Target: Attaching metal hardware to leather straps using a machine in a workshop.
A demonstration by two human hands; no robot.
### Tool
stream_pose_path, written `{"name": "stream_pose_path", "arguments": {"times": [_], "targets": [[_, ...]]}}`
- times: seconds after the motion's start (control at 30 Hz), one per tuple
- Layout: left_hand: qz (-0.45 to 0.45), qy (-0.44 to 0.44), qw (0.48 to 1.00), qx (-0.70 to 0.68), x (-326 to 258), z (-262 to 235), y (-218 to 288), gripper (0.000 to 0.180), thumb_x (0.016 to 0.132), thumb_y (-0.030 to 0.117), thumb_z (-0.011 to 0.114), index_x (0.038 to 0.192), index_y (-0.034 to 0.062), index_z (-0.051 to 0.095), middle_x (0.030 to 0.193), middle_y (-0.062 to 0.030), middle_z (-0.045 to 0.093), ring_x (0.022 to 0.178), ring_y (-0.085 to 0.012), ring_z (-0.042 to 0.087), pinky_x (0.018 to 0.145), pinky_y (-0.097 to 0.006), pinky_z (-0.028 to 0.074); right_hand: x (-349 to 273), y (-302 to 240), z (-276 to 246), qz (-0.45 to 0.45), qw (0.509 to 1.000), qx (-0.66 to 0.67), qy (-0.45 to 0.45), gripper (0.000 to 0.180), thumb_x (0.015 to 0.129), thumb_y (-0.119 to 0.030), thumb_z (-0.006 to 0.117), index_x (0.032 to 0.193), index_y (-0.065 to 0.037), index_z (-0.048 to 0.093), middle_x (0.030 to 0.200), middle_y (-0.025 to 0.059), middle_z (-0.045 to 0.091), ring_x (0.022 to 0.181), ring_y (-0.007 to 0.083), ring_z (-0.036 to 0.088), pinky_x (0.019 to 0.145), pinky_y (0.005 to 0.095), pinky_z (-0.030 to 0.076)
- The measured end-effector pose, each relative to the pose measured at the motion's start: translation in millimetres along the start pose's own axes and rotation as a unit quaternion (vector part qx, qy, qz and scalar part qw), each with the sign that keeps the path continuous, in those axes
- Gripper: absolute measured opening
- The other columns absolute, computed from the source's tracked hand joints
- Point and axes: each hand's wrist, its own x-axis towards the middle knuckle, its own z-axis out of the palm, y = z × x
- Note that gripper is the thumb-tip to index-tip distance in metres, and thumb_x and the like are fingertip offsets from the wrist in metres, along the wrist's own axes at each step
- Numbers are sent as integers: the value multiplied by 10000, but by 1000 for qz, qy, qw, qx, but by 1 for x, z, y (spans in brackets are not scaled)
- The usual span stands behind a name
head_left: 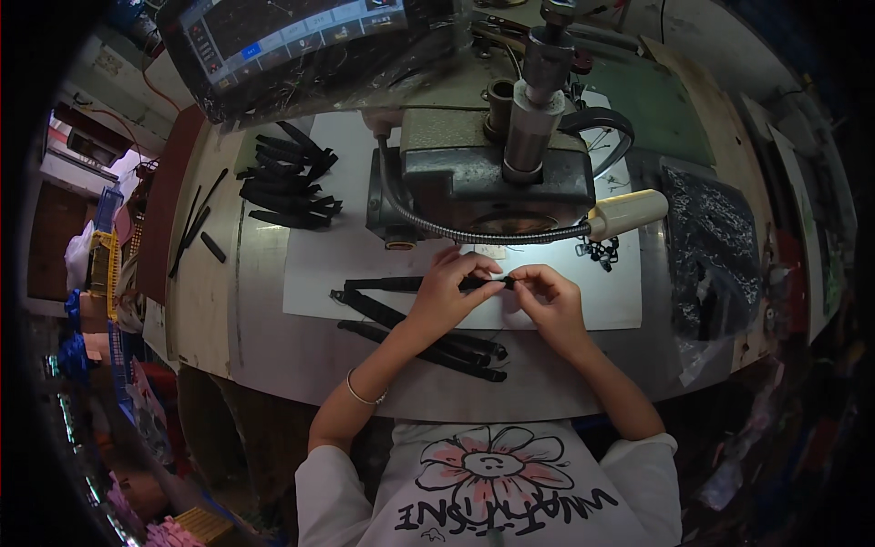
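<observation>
My left hand [448, 287] pinches a black fabric strap [387, 283] near its end, just in front of the machine head. The strap runs off to the left over the white sheet. My right hand [551, 301] meets the left one, thumb and fingers closed on the strap's tip. Whether a small part is also held there is too small to make out. Under my left forearm lie several more black straps [460, 349]. A heap of small black buckles [598, 252] sits beyond my right hand, under the lamp.
The machine head [497, 169] hangs over the work, with a bendable lamp [629, 215] lit at its right. Bundled black straps [290, 182] lie at the back left, below a screen [301, 50]. A clear bag of small black parts [711, 246] rests at the right.
</observation>
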Motion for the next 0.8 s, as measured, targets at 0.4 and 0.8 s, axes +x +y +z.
{"name": "stream_pose_path", "arguments": {"times": [0.4, 0.8], "targets": [[20, -160, 987, -23, 1, -19, -1, 274, 720, 269, 714, 920, 95, 649, 828, -11, 650, 833, -170, 589, 1030, -421, 248, 2, -7, -12, 65, 974, 166, -142, 136, 853, -29, 574, 976, 28, 581, 880, 32, 603, 746, 57, 558, 676, 194, 467], [8, -109, 992, 56, 0, -18, -2, 223, 715, 258, 716, 855, 110, 624, 726, -3, 606, 781, -163, 575, 1001, -382, 276, 7, -9, -12, 44, 991, 21, -122, 128, 808, -77, 654, 875, 21, 607, 747, -11, 582, 632, 25, 490, 572, 179, 408]]}}
